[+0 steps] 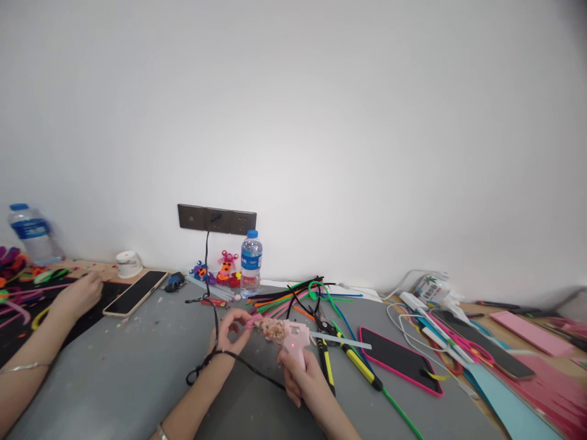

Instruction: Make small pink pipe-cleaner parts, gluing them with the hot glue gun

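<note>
A pink hot glue gun (296,339) is in my right hand (300,376), its fingers wrapped round the handle. A translucent glue stick (342,339) juts from the gun's back end, and a small red light glows on its side. Dried, speckled glue covers the front of the gun. My left hand (232,333) pinches a small pink fuzzy piece (251,321) right at the nozzle; its exact shape is too small to tell. The gun's black cord (257,370) passes over my left wrist and leads up to the wall socket (216,219).
Yellow-black pliers (360,360), a pink-cased phone (398,360) and pipe cleaners (293,299) lie to the right and behind. A water bottle (251,266) stands by small fuzzy figures (226,267). Another person's hand (80,296) rests at left near a phone (136,293). Pink scissors (477,351) lie far right.
</note>
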A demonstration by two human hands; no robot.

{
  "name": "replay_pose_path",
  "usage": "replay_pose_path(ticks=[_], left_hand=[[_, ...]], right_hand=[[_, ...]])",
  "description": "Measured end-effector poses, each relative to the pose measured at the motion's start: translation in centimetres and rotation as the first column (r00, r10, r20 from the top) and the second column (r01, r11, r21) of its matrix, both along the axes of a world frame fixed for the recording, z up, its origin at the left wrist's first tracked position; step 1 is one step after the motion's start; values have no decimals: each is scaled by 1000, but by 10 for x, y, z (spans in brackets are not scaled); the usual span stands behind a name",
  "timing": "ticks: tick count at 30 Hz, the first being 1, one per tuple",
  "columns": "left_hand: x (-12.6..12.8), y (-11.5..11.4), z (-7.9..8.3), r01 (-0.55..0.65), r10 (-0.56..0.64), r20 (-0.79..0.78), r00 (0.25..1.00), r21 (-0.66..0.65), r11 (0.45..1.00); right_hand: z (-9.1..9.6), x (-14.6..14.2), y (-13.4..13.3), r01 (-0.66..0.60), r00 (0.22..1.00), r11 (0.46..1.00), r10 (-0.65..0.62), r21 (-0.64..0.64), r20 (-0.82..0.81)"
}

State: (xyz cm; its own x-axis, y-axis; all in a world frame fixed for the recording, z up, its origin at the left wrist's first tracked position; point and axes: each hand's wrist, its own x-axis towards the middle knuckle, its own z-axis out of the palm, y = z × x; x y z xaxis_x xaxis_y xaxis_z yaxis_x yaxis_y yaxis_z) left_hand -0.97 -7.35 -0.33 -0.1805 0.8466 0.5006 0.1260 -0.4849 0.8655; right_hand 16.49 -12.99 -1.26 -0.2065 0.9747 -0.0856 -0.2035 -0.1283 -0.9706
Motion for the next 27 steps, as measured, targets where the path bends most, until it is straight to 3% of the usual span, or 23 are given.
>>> replay_pose_path(ticks=[12,22,27], left_hand=[[-4,2,-2,-9,10,-45,999,34,999],[-6,2,-1,-20,23,-89,996,34,999],[-5,3,-2,-16,18,-83,996,28,999]], right_hand=[[-12,0,3,49,998,999,-49,-12,-49],[7,1,-4,69,997,997,-69,-20,-36],[4,1,-3,110,994,994,-110,-10,0]])
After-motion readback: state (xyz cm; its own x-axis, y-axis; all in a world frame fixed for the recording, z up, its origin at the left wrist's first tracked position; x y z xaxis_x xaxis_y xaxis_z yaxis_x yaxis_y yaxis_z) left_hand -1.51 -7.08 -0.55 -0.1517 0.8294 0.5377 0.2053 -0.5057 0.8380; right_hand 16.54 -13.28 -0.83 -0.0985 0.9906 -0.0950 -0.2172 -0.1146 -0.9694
